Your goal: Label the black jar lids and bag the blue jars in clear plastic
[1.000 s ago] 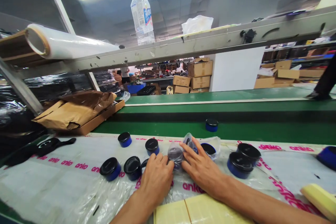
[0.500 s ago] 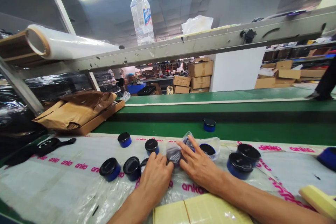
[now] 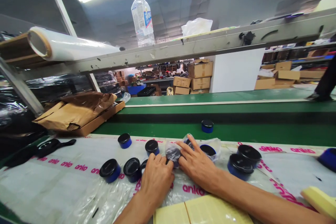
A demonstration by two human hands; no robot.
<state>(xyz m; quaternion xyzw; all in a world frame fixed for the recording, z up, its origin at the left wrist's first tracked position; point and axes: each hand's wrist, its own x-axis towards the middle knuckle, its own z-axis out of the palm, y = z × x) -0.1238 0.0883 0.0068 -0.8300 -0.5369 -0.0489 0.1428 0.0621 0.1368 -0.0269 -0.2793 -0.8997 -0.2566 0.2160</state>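
Observation:
A round black-lidded container in a clear plastic bag (image 3: 172, 154) lies between my hands. My left hand (image 3: 158, 175) is closed at its near left side, fingers curled and thumb against the plastic. My right hand (image 3: 199, 166) rests on its right side with fingers spread, two of them stretched forward over the plastic. Just beyond the right hand is another bagged container (image 3: 208, 150), blue with a black top. Unbagged blue containers with black lids stand to the left, among them one container (image 3: 109, 170) and another container (image 3: 132, 169); one beside my left hand is partly hidden.
Two touching containers (image 3: 240, 166) stand right of my right arm. One container (image 3: 207, 126) sits on the green belt (image 3: 162, 129). Yellow sheets (image 3: 202, 210) lie under my forearms. A cardboard tray (image 3: 102, 119) with brown paper is at left; a metal shelf rail (image 3: 168, 54) crosses overhead.
The container on the green belt has shifted slightly left. My hands stay at the bagged container with only small finger movements; the view has tilted slightly.

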